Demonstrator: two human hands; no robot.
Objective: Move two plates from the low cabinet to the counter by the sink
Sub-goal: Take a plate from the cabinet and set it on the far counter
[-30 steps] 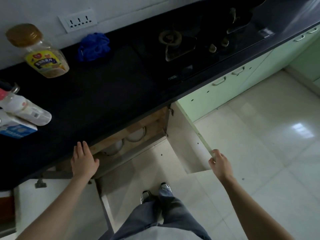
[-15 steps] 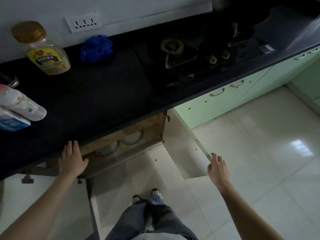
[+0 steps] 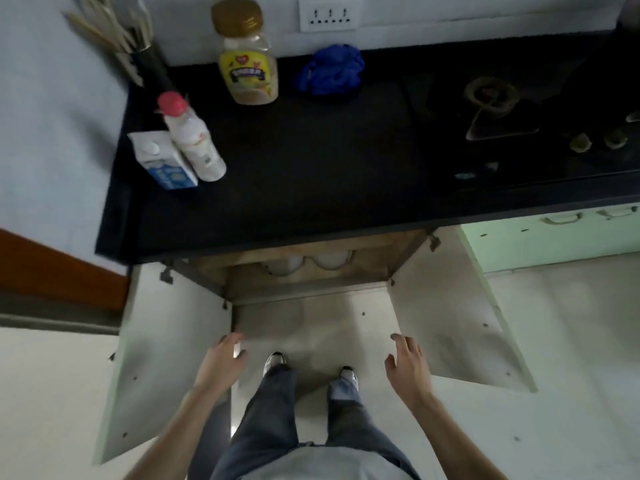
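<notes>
The low cabinet (image 3: pixel 311 282) under the black counter (image 3: pixel 311 161) stands with both doors swung wide. Inside it, just below the counter edge, the rims of two white plates show: one plate (image 3: pixel 285 265) on the left and another plate (image 3: pixel 329 259) beside it; the rest of each is hidden by the counter. My left hand (image 3: pixel 221 362) hovers in front of the cabinet near the left door's edge, fingers relaxed and holding nothing. My right hand (image 3: pixel 408 365) hovers by the right door, fingers spread and empty.
The left door (image 3: pixel 166 358) and right door (image 3: pixel 457 306) flank my feet on the pale tiled floor. On the counter stand a milk carton (image 3: pixel 162 161), a white bottle (image 3: pixel 194 143), a yellow-labelled jar (image 3: pixel 247 64), a blue cloth (image 3: pixel 332 69) and a gas hob (image 3: pixel 502 109).
The view has swung left and centred on the cabinet. My left hand has dropped from the counter edge, my right hand has left the right door, and both now hover low before the opening.
</notes>
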